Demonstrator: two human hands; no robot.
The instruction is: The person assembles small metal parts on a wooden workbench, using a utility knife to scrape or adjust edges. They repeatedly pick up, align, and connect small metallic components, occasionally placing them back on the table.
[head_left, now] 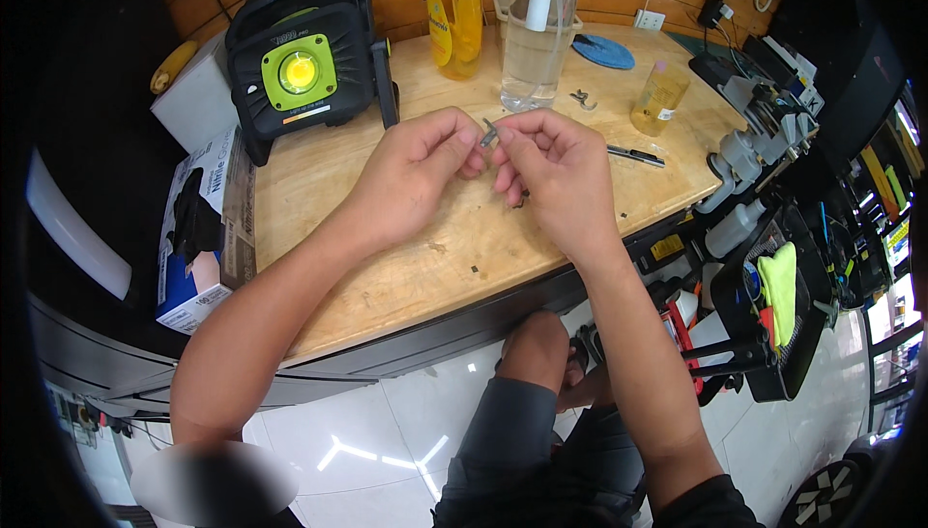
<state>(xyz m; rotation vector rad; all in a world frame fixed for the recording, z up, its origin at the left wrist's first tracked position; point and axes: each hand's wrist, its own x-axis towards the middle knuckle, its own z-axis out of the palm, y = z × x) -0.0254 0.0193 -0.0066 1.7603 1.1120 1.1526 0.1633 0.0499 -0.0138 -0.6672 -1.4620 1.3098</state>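
Over the wooden tabletop my left hand (422,163) and my right hand (563,169) meet, fingertips nearly touching. Between them is a small grey piece (490,133), thin and slightly forked at its top. The thumb and forefinger of each hand pinch it; its exact kind is too small to make out. The other fingers of both hands are curled in. Just beyond my right hand lie a few small curved grey pieces (584,99). A black pen-like tool (635,155) rests to the right of that hand.
A black work light (302,74) stands lit at the left, beside a glove box (205,228). Behind my hands stand a yellow bottle (454,21) and a clear bottle (535,45). A yellowish plastic cup (660,100) and a blue round pad (603,52) sit farther right.
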